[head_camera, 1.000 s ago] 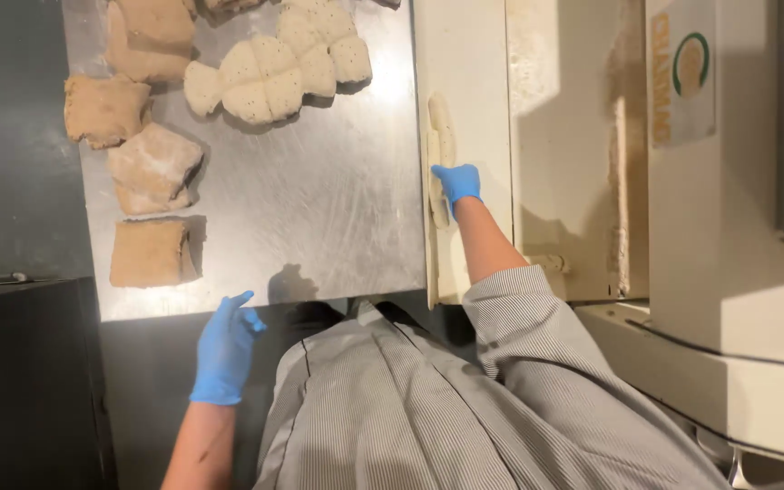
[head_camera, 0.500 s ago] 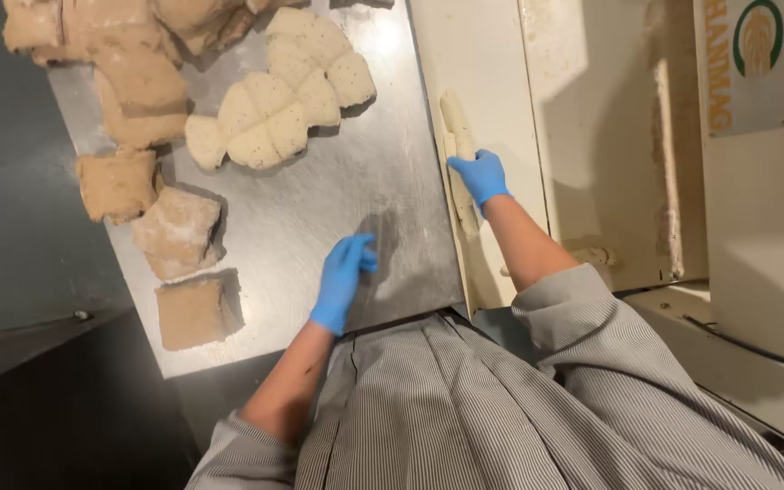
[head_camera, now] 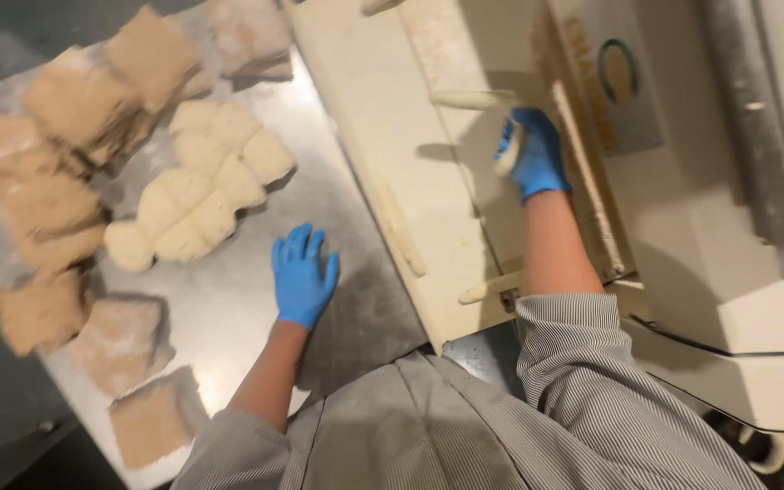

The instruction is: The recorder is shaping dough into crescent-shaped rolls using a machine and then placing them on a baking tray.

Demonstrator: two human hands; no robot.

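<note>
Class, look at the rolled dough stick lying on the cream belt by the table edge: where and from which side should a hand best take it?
Take the dough stick at its middle, from above, fingers across its width. It lies flat and long on the belt; mid-grip limits sagging.

Pale rolled dough stick (head_camera: pixel 508 150), short, floured, blurred: gripped in right hand (head_camera: pixel 534 154) in blue glove, held tilted above cream sloped tray of moulding machine (head_camera: pixel 365 118). Left hand (head_camera: pixel 302 275), blue-gloved, fingers spread, palm down over bare floured steel table (head_camera: pixel 356 299), near cluster of pale round dough pieces (head_camera: pixel 197 186), not touching it.
</note>
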